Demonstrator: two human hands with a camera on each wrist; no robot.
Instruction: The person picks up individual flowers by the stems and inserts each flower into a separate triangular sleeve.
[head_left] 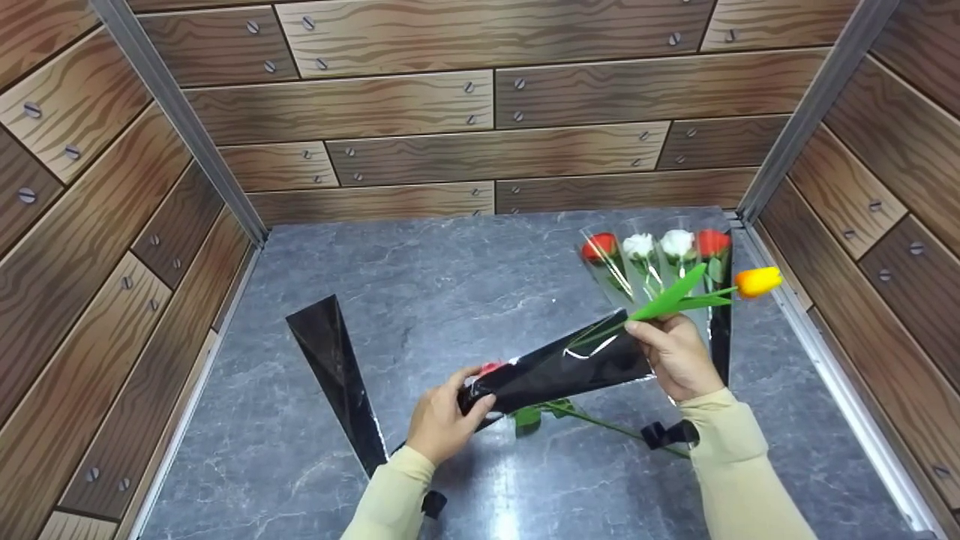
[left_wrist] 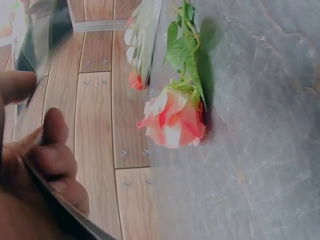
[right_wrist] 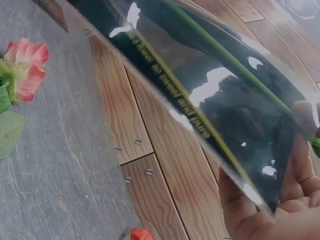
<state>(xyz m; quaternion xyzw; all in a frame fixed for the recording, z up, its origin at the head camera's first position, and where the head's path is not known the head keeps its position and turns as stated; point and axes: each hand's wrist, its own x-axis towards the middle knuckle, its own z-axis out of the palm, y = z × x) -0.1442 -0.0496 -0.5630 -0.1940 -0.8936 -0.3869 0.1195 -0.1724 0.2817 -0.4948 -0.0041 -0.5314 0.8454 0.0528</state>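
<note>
A black flower sleeve [head_left: 559, 371] with a clear front is held slantwise above the table. My left hand [head_left: 442, 420] grips its lower left end. At its other end, my right hand [head_left: 681, 356] pinches the green stem of a yellow-orange tulip [head_left: 757, 282], and the sleeve's mouth lies against its fingers. In the right wrist view, the tulip's stem [right_wrist: 235, 70] runs inside the sleeve, beside gold printed lettering. Under the sleeve, a pink rose [left_wrist: 172, 120] lies on the table; from the head most of its bloom is hidden.
Wrapped red and white roses [head_left: 678, 244] lie in a row at the back right of the grey table [head_left: 360, 262]. Another black sleeve [head_left: 334, 375] lies at left. A black ribbon roll [head_left: 664, 435] is by the right sleeve. Wood-patterned walls [head_left: 480, 97] enclose the table.
</note>
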